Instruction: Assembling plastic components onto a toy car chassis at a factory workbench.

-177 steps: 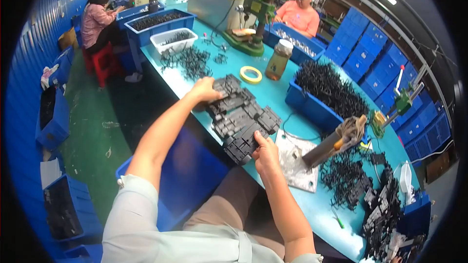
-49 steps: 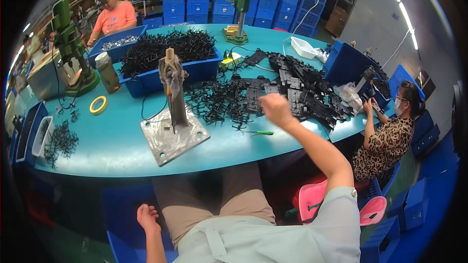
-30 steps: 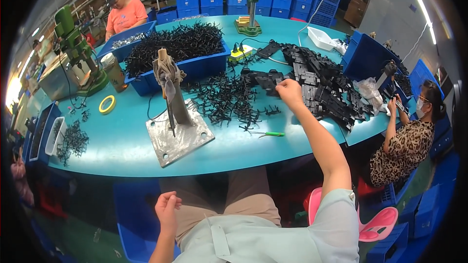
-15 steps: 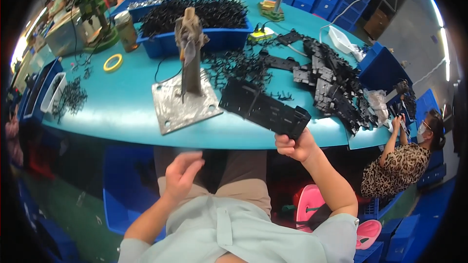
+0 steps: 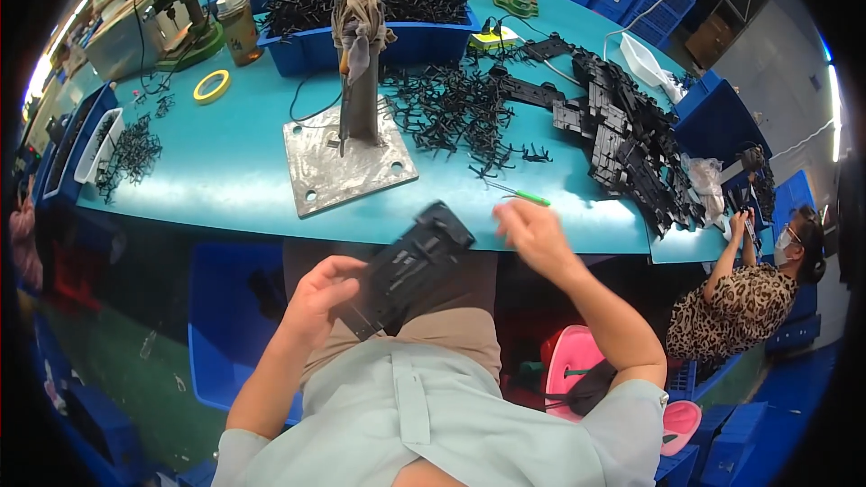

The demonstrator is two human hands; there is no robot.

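Observation:
My left hand [image 5: 327, 296] grips a black plastic housing [image 5: 415, 257] by its lower left edge and holds it tilted above my lap, just off the table's front edge. My right hand [image 5: 534, 233] is over the table's edge with its fingers half bent and slightly blurred. Nothing shows in them. Just beyond these fingers lies a thin tool with a green handle [image 5: 532, 197], its metal tip pointing left. A loose heap of small black branched clips [image 5: 456, 113] lies farther back. To the right, more black housings [image 5: 622, 140] are piled up.
A steel base plate [image 5: 316, 182] carries a cloth-wrapped post [image 5: 363, 81]. Behind it, a blue bin [image 5: 311, 59] overflows with black clips. Yellow tape [image 5: 212, 86], a jar [image 5: 237, 29] and a green press [image 5: 176, 13] are left. A co-worker [image 5: 735, 311] sits at right.
The black housing has passed from my right hand to my left and come down toward my lap. My right hand has moved slightly left and forward, near the green-handled tool.

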